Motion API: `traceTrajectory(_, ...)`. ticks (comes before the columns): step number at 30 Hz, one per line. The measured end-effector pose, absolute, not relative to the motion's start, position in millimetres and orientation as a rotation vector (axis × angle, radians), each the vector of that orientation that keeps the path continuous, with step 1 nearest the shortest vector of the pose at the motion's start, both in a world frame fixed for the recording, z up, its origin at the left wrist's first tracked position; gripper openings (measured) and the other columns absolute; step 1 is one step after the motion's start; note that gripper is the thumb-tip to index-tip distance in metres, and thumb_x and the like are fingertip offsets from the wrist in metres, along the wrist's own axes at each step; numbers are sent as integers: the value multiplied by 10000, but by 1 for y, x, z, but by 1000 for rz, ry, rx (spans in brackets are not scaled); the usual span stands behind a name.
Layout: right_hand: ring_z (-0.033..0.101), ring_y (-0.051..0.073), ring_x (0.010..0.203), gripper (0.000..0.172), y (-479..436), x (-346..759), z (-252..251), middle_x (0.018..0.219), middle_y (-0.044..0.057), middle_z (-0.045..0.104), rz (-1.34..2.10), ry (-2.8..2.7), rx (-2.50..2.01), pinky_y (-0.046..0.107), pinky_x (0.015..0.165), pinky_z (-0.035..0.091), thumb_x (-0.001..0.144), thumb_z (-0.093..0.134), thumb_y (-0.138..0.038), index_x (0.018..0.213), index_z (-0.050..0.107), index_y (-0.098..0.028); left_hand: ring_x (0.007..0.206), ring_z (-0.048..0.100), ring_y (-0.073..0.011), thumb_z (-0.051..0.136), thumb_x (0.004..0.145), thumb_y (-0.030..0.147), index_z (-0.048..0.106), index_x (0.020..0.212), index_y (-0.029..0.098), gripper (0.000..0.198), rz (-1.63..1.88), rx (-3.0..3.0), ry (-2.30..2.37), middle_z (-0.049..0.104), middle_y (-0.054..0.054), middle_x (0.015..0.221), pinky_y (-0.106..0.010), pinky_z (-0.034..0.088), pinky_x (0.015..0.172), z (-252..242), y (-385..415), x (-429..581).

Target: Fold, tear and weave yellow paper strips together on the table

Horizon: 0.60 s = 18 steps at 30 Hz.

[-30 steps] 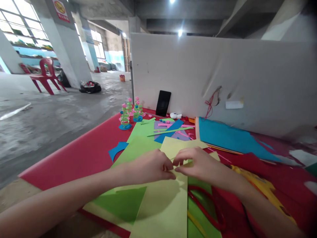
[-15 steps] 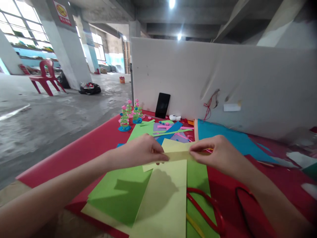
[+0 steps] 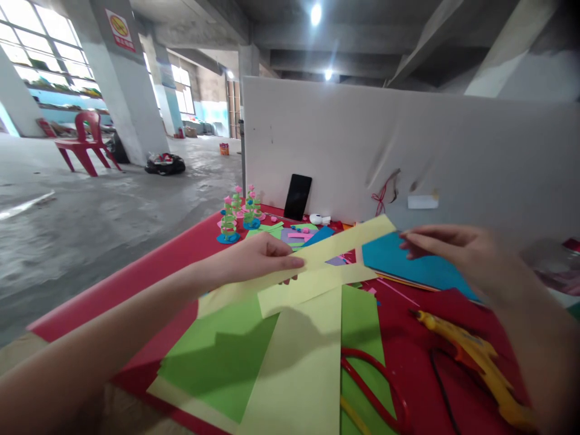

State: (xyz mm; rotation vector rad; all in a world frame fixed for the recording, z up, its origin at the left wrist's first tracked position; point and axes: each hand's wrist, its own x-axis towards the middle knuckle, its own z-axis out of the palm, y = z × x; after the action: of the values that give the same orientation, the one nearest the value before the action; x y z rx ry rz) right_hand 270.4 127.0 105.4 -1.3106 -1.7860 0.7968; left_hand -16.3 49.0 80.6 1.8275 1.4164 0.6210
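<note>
My left hand (image 3: 267, 260) is closed on a pale yellow paper strip (image 3: 348, 241), pinching it between thumb and fingers. One end of the strip points up and right; a pale length also shows below and left of the hand. My right hand (image 3: 446, 244) is blurred, just right of the strip's raised end. Its fingers are extended and I see nothing held in them. Beneath the hands, a larger pale yellow sheet (image 3: 299, 368) lies over green paper (image 3: 217, 356). Red scissor handles (image 3: 380, 380) rest at the sheet's right edge.
A yellow glue gun (image 3: 471, 356) with a dark cord lies on the red table cover (image 3: 149, 272). Small pink, green and blue paper towers (image 3: 229, 220) stand at the back left. A black phone (image 3: 298, 197) leans on the white board (image 3: 335, 145). Blue sheets (image 3: 412, 263) lie at right.
My right hand has let go of the strip's end and moved right and up. The strip now slants upward from my left hand. The glue gun has come into view.
</note>
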Motion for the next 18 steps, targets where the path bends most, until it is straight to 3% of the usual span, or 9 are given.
traceTrajectory(4,528,101,591,382,110,235,93,886,24,578,1397,-1855,-1004,261,594,436,656,665,-332,1011,566,-229,523,445,-83,371,805,494,553,583,141,455,666,1778,1201,539,3,585,-188,338,545,75,48,-4)
traceTrajectory(7,466,68,524,359,102,212,79,781,-2,538,1624,-1741,-808,204,471,370,687,650,-281,1021,529,-225,557,473,-99,304,832,492,520,589,134,483,666,1740,1090,545,-10,600,-209,359,591,67,49,2)
traceTrajectory(12,417,57,504,180,98,202,64,671,-25,481,1622,-1709,-691,195,476,355,760,566,-247,939,566,-230,552,474,-107,267,838,502,467,588,138,485,745,1670,1070,526,-11,583,-240,372,616,58,51,6)
traceTrajectory(18,472,114,662,281,94,197,60,748,19,523,1555,-1835,-744,217,530,425,778,521,-284,1051,571,-237,617,503,-131,230,837,518,496,601,142,517,688,1634,1077,543,-26,598,-272,386,712,57,47,8)
